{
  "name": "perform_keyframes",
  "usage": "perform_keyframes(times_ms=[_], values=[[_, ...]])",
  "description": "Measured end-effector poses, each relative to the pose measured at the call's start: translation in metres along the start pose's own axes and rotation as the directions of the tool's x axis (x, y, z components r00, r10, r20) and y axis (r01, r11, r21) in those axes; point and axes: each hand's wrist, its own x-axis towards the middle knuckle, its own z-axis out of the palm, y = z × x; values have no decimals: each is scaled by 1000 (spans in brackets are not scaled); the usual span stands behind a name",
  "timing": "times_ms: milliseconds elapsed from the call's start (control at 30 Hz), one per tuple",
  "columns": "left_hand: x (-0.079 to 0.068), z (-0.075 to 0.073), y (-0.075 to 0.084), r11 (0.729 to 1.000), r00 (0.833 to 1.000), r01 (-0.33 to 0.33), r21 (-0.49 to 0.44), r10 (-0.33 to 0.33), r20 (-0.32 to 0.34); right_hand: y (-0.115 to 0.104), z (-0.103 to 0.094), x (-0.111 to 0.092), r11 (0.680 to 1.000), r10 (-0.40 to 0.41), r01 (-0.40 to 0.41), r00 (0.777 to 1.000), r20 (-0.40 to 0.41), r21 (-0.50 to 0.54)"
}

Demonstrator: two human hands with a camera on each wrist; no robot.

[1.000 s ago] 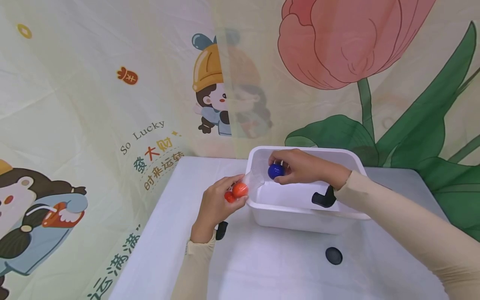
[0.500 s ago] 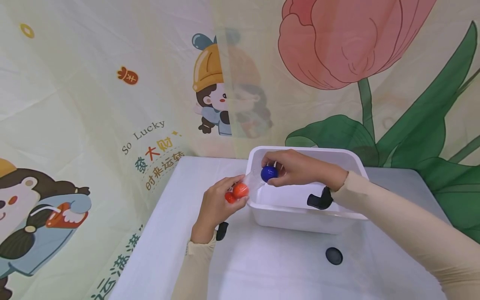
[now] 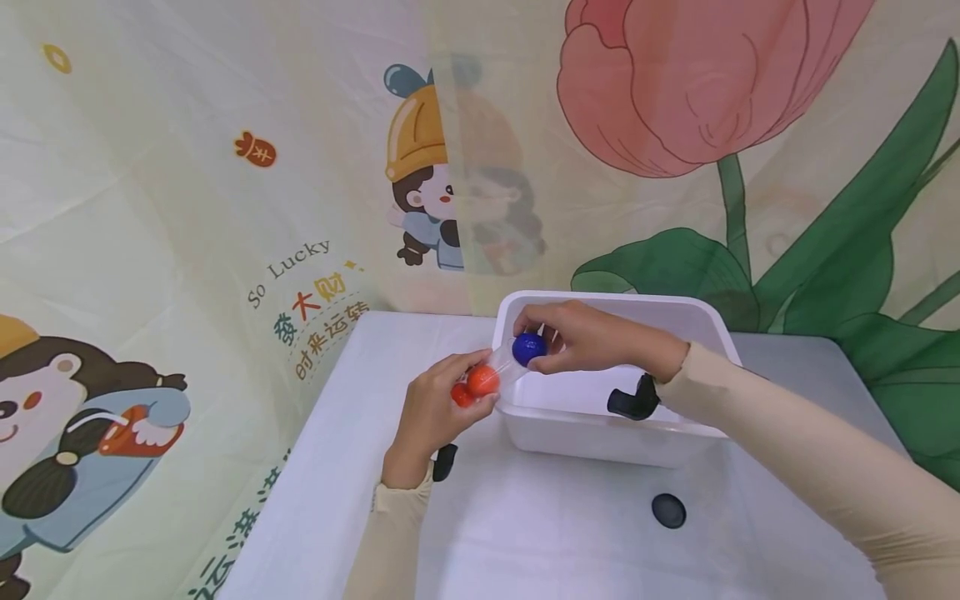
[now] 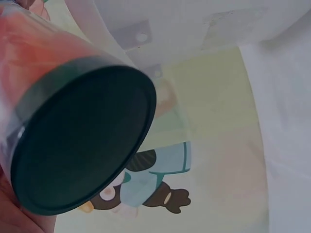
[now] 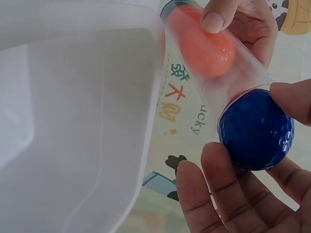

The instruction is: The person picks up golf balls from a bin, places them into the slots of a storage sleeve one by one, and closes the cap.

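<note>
Right wrist view: my right hand [image 5: 257, 199] pinched the blue ball [image 5: 255, 131] at the mouth of the clear tube [image 5: 216, 90], whose long axis ran back to my left hand [image 5: 250, 29], curled round it (orange ball [image 5: 209, 53] inside), beside the white bin [image 5: 126, 82]

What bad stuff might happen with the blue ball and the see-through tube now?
The blue ball is at the open end of the clear tube and looks nearly as wide, so it might catch on the rim. It's shiny, so it might slip from the right hand, maybe toward the white tub nearby. And if the left hand tips the tube mouth-down, the orange ball inside could perhaps roll out.
</note>
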Motion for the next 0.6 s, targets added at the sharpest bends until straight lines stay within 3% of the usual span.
perform_keyframes(times_ms=[333, 600], values=[[0, 0, 2, 1000, 1000, -10, -1, 10, 7, 2, 2, -6, 999, 0, 0, 1000, -9, 37], [-3, 0, 1, 999, 1000, -1, -50, 1, -9, 6, 6, -20, 998, 59, -59, 998, -12, 30]])
